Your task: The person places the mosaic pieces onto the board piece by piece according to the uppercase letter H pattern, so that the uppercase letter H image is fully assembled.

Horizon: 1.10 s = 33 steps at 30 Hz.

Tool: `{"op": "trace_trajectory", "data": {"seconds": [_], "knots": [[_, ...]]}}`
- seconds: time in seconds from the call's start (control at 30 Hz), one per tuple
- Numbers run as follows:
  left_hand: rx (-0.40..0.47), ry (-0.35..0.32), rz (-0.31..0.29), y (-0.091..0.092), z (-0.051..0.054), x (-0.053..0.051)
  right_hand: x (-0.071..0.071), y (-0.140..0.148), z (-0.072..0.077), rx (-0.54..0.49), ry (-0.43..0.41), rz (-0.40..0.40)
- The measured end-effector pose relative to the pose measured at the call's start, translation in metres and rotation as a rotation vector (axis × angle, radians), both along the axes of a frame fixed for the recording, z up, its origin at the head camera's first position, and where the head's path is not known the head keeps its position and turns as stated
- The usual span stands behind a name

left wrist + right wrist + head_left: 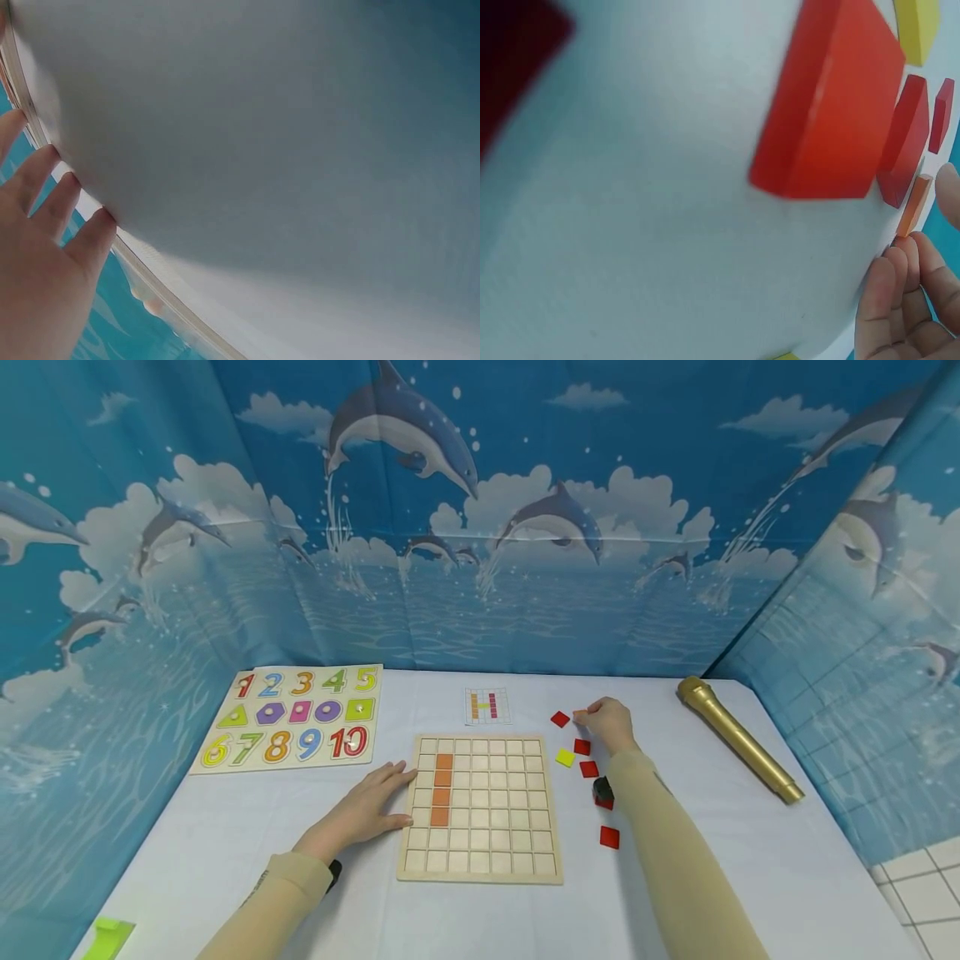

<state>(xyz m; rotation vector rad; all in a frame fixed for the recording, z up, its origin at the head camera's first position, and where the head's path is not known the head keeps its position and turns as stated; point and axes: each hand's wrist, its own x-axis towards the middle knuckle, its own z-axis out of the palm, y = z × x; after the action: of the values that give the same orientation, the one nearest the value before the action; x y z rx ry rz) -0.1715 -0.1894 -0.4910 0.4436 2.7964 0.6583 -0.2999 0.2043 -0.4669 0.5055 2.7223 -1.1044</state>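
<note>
My left hand (pixel 372 802) rests against the left edge of a wooden grid board (pixel 480 873), its fingers (pixel 88 238) spread along the rim. Several orange square tiles (pixel 440 817) fill part of one column on the board. Beyond the board's right side, my right hand (pixel 611 725) touches a loose orange tile (pixel 915 204) with its fingertips; in the right wrist view a narrow gap shows between thumb and tile. Several red tiles (pixel 610 837) and a yellow tile (pixel 566 757) lie around that hand and forearm. The right wrist partly covers one red tile.
A small printed pattern card (pixel 487 706) lies behind the board. At the back left is a number-and-shape puzzle board (pixel 292 718). To the right lies a gold microphone-shaped object (pixel 738 739). A green object (pixel 109 938) sits at the front left. Dolphin-print curtains (pixel 480 602) border the white table.
</note>
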Motion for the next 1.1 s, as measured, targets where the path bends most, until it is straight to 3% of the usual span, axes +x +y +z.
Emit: {"op": "trace_trajectory", "data": {"seconds": [0.4, 0.53, 0.73, 1.1], "knots": [[-0.007, 0.0, 0.002, 0.0, 0.001, 0.001, 0.004, -0.005, 0.006, 0.051, -0.028, -0.009], [-0.008, -0.005, 0.001, 0.0, 0.001, 0.001, 0.002, -0.004, 0.004, 0.009, -0.047, -0.039], [-0.007, -0.006, 0.009, 0.0, 0.003, 0.001, 0.001, 0.004, 0.004, -0.033, -0.009, -0.042], [-0.007, -0.005, 0.0, 0.001, 0.004, 0.001, 0.01, 0.016, 0.011, -0.188, -0.036, -0.04]]}}
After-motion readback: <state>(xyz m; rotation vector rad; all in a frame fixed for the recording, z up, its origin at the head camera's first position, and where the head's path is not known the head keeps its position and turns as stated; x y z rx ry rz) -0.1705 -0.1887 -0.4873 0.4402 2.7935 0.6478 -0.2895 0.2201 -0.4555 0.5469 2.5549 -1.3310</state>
